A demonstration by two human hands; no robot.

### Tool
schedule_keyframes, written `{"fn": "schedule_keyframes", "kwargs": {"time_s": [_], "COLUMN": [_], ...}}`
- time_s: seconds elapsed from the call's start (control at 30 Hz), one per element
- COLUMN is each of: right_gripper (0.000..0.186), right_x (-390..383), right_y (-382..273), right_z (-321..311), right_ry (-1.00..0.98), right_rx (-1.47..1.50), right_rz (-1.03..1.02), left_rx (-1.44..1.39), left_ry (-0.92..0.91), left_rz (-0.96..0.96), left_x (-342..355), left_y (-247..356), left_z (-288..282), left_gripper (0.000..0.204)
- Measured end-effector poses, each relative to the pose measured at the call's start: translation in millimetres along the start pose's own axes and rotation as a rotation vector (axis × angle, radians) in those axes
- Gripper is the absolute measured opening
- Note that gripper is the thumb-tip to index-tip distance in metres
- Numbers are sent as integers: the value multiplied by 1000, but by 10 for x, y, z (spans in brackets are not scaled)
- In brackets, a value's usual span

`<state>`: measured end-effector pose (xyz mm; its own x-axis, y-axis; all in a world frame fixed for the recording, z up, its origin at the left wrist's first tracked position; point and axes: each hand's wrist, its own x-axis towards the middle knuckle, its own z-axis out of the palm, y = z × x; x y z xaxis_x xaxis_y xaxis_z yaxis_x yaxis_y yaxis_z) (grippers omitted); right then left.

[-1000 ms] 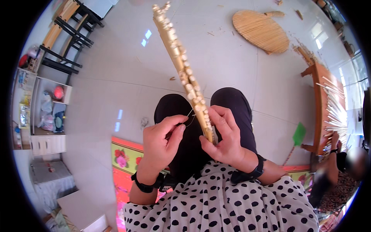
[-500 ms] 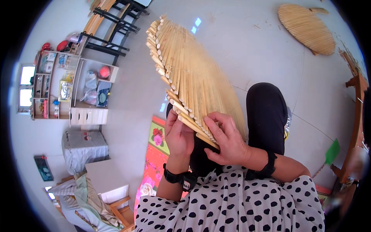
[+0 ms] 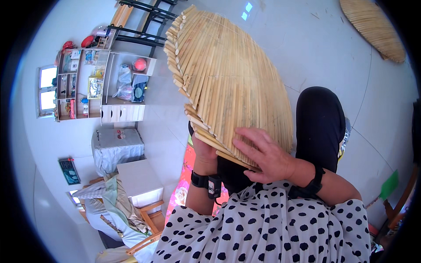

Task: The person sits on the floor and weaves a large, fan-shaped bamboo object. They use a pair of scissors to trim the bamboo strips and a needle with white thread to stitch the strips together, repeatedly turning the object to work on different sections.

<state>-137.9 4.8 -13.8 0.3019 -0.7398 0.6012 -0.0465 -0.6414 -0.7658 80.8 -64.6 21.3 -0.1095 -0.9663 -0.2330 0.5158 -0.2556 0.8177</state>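
Observation:
An oval mat [image 3: 237, 70] of pale, straw-coloured stalks laid side by side rests on my lap and leans away from me. Uneven cut stalk ends stick out along its left edge. My left hand [image 3: 205, 149] is at the near left corner, where the mat hides its fingers. My right hand [image 3: 267, 155] holds the near edge, its fingers lying over the top face and the thumb at the edge. One loose-looking stalk [image 3: 234, 160] juts from the near edge between my two hands.
A second stalk mat [image 3: 372, 28] lies on the tiled floor at far right. My bent knee [image 3: 320, 118] rises beside the held mat. A floral mat [image 3: 182, 179] is at my left. Shelves [image 3: 83, 83] and a covered box [image 3: 116, 147] stand farther left; a green paddle [image 3: 389, 184] is at right.
The held mat has tilted so that its broad face shows more fully. My left hand has slipped further beneath it, while my right hand stays on the near edge. The view has shifted left.

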Motion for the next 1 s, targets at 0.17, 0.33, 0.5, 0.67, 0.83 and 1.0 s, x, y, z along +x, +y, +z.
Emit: {"fn": "schedule_keyframes", "kwargs": {"time_s": [0.17,0.33,0.5,0.67,0.83,1.0], "right_gripper": [81,78,74,80,88,88], "right_x": [-10,-15,26,20,38,52], "right_y": [12,47,58,72,-28,-200], "right_z": [-63,-118,-151,-119,-80,-52], "right_ry": [11,51,57,81,77,36], "right_rx": [-25,2,44,-19,-120,-179], "right_rz": [-22,-14,-33,-22,42,165], "left_rx": [16,56,42,-64,30,45], "left_ry": [5,-3,-33,-129,-92,-191], "left_rz": [-9,-17,-8,46,68,104], "left_x": [84,98,72,39,-40,-46], "left_y": [-78,-156,-132,-141,-116,-181], "left_z": [-37,2,130,317,444,272], "left_gripper": [54,54,54,34,8,8]}}
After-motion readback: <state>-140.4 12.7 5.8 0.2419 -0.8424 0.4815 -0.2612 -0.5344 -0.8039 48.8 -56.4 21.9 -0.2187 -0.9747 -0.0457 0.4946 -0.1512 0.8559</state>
